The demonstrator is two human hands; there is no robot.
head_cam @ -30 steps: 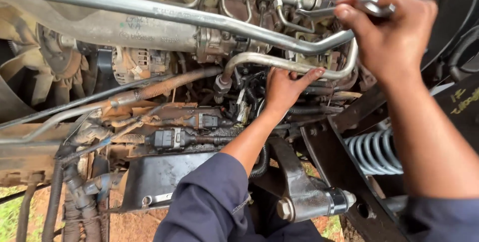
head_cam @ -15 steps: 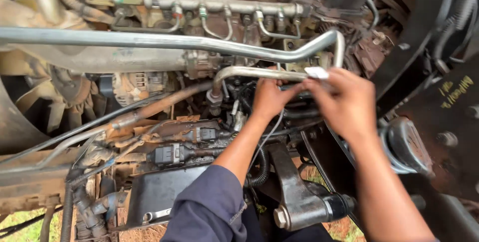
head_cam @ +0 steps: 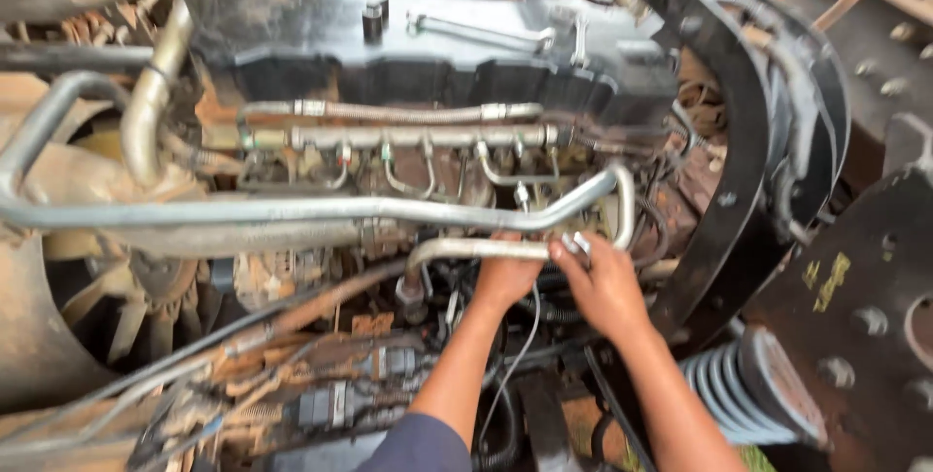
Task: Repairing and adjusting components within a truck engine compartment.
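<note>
My left hand [head_cam: 505, 279] reaches up from a blue sleeve and curls its fingers around the lower bent metal pipe [head_cam: 466, 250] in the middle of an engine. My right hand [head_cam: 604, 287] sits just to the right of it, touching it. It is closed on a small silvery wrench [head_cam: 575, 243] whose tip shows at the pipe's right end. A longer steel pipe [head_cam: 321, 209] runs across just above both hands and loops down at the right.
A fuel rail with thin curved lines [head_cam: 418, 134] lies above the pipes. A loose spanner [head_cam: 481, 30] rests on the black engine cover. A fan [head_cam: 107, 307] is at the left, a black frame bracket [head_cam: 739, 171] and a ribbed grey bellows [head_cam: 734, 384] at the right.
My right hand came down from the upper right with the wrench to the pipe end beside my left hand. The view tilted up, showing the black engine cover.
</note>
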